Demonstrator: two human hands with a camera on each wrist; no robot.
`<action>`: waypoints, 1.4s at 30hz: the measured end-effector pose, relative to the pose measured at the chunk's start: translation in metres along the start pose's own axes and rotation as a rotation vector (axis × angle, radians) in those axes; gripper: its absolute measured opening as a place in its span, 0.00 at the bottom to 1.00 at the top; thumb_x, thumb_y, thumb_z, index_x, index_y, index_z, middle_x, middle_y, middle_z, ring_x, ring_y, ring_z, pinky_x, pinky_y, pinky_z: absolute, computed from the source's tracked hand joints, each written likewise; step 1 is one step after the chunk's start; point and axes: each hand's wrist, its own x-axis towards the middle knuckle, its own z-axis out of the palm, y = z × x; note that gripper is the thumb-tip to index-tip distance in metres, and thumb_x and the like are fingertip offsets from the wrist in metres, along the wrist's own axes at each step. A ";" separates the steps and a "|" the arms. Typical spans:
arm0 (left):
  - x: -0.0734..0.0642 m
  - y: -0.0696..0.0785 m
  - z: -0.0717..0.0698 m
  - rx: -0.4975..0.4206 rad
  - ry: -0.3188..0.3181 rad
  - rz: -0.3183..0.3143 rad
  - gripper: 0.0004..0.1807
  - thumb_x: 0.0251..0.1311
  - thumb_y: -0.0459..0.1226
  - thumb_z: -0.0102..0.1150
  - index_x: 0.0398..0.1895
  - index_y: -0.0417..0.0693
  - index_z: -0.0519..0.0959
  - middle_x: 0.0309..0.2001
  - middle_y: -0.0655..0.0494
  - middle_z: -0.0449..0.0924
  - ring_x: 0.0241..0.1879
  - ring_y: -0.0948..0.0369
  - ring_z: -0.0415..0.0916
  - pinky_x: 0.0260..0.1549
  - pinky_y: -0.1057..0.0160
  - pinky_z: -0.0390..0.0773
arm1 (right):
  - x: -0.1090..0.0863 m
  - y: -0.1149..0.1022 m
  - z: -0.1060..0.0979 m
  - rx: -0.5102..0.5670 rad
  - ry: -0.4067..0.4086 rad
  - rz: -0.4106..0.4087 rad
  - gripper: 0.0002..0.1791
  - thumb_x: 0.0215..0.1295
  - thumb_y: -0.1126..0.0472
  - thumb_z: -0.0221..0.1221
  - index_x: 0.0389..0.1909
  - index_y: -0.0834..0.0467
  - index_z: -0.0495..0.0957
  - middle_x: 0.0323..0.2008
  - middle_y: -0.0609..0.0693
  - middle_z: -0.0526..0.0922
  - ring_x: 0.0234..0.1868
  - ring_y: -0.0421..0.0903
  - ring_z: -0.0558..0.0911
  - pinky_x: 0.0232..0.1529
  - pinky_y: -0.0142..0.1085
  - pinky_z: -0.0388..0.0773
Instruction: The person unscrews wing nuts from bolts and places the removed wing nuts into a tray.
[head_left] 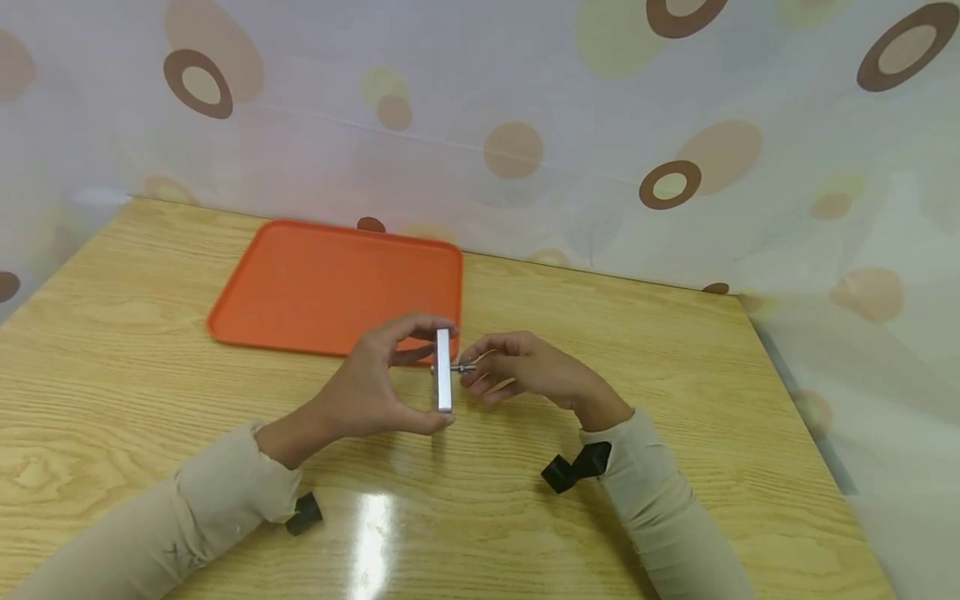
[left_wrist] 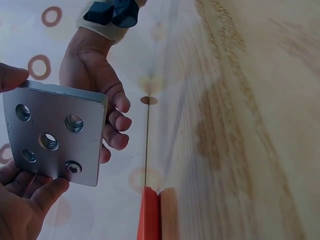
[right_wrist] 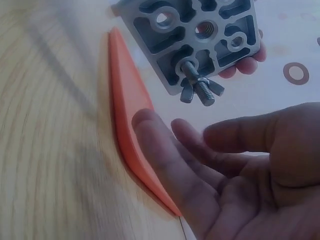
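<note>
Metal plate (head_left: 443, 371) held on edge above the worktop (head_left: 465, 533); left hand (head_left: 367, 379), at its 9 o'clock in the head view, pinches it between thumb and fingers by opposite edges. Bolt (right_wrist: 189, 70) passes through a corner hole (its head shows between 4 and 5 o'clock of the threaded centre hole, left wrist view) and carries a wing nut (right_wrist: 216, 88). Right hand (head_left: 528, 367), at 3 o'clock: fingers loosely bent, spread, just beside the nut. Orange tray (head_left: 330, 279) at 10 o'clock.

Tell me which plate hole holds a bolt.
The one at the lower right corner of the plate in the left wrist view, filled by a bolt; the other three corner holes and centre hole are empty.
</note>
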 end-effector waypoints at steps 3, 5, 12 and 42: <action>0.000 0.000 0.000 -0.003 -0.004 0.003 0.43 0.37 0.31 0.79 0.63 0.42 0.71 0.56 0.49 0.78 0.59 0.46 0.76 0.60 0.53 0.83 | 0.001 0.000 0.001 0.031 0.028 0.043 0.22 0.80 0.55 0.43 0.57 0.67 0.76 0.43 0.54 0.88 0.41 0.45 0.88 0.47 0.42 0.90; 0.001 0.000 0.000 -0.003 -0.007 0.009 0.43 0.36 0.31 0.80 0.63 0.42 0.71 0.56 0.49 0.78 0.58 0.47 0.76 0.60 0.52 0.83 | 0.002 0.000 0.002 0.043 0.027 0.051 0.25 0.80 0.52 0.43 0.57 0.69 0.76 0.38 0.50 0.88 0.38 0.43 0.88 0.45 0.40 0.90; 0.001 0.000 0.001 -0.002 -0.008 0.003 0.43 0.37 0.31 0.80 0.62 0.44 0.72 0.56 0.50 0.78 0.58 0.55 0.77 0.60 0.55 0.83 | 0.003 0.001 0.003 0.032 -0.004 0.003 0.21 0.80 0.58 0.44 0.58 0.70 0.75 0.40 0.49 0.84 0.40 0.41 0.86 0.47 0.39 0.89; 0.000 0.000 0.001 -0.027 -0.011 -0.008 0.43 0.36 0.31 0.79 0.62 0.41 0.72 0.57 0.44 0.77 0.59 0.49 0.76 0.61 0.56 0.83 | 0.002 0.002 -0.001 -0.038 -0.055 -0.148 0.25 0.67 0.67 0.59 0.64 0.64 0.69 0.54 0.60 0.78 0.48 0.52 0.84 0.52 0.44 0.87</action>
